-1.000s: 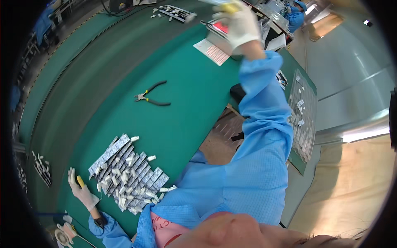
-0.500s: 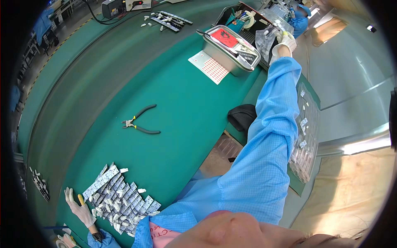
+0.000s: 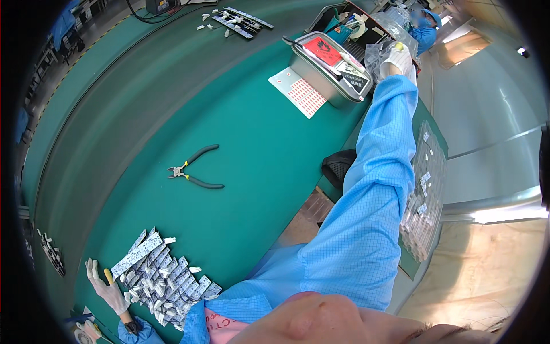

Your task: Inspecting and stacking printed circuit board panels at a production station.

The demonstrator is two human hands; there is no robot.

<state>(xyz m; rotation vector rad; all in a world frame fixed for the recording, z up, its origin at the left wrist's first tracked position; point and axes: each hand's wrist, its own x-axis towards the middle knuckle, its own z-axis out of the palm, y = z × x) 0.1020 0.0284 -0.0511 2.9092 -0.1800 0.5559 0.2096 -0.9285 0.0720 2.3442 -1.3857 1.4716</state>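
Observation:
My left hand point(image 3: 109, 289), in a white glove with a yellow finger cover, lies with its fingers stretched out beside a pile of printed circuit board strips point(image 3: 166, 281). These strips carry white connectors, and the hand holds none of them. At the far right my right hand point(image 3: 399, 62), gloved in white with a yellow finger cover, is at a clear plastic bag point(image 3: 375, 56). Its fingertips are hidden, so whether it grips the bag does not show. A pair of cutting pliers point(image 3: 192, 167) with dark handles rests spread apart on the green mat.
A metal tin point(image 3: 332, 66) stands at the back, partly over a sheet of red-marked labels point(image 3: 298, 92). Behind it is a tool box point(image 3: 366, 26). More strips point(image 3: 243, 23) lie on the conveyor belt point(image 3: 143, 74). Clear trays point(image 3: 424, 195) are at the right.
My right hand has shifted slightly down at the plastic bag, its fingers now less visible. The view has moved a little; my left hand stays beside the strips.

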